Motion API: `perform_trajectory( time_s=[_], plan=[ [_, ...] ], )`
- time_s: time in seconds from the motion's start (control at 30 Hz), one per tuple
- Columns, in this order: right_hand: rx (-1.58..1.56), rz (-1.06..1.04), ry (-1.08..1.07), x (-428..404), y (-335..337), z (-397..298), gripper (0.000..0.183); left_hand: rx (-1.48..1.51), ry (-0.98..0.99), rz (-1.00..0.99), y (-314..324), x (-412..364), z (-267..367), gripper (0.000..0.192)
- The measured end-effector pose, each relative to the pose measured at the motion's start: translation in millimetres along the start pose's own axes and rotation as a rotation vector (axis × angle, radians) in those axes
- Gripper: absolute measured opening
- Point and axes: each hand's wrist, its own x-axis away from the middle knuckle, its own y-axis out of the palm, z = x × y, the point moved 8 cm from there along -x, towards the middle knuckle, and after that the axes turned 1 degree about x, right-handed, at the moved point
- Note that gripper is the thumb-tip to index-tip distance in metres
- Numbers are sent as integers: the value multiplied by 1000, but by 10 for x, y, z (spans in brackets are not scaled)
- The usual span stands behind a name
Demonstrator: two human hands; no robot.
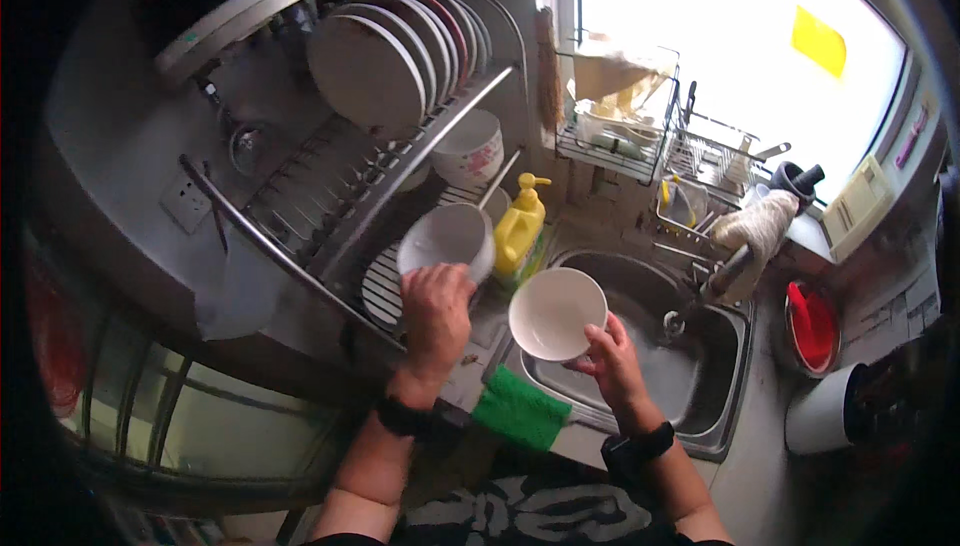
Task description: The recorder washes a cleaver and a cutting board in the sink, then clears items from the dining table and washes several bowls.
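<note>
My left hand [437, 313] grips the near rim of a white bowl [448, 235], which is tilted over the lower shelf of the metal dish rack [381, 287]. In my right hand [616, 358] is a second white bowl [557, 312], held by its right side with the thumb at the rim. Its inside faces up towards me and looks bare. This bowl is above the left edge of the stainless steel sink [660, 388]. Between the rack and the sink stands a yellow pump bottle [520, 227], just behind the two bowls.
Several plates [367, 70] stand upright on the upper rack. A flowered bowl [471, 147] sits below them. A green cloth [521, 407] hangs over the counter's front edge. The cloth-wrapped faucet [739, 265] reaches over the sink. Wire baskets [619, 148] line the window; a red-lined basin [812, 328] stands right.
</note>
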Motion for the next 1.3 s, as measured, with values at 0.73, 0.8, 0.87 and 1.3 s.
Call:
perform_trajectory(
  time_s=[0.73, 0.8, 0.87, 1.3],
  plan=[
    [12, -391, 196, -841, 1814, 205, 44, -98, -43, -3, -58, -151, -324, 13],
    [37, -409, 166, -1048, 1948, 244, 46, -126, -91, 26, -11, -221, -449, 9],
    [150, -462, 220, -1119, 2134, 316, 47, -157, -225, 31, 9, -218, -678, 7],
    [1351, -512, -575, -1401, 2432, 92, 29, -122, -288, 64, 140, -207, -793, 8]
  ],
)
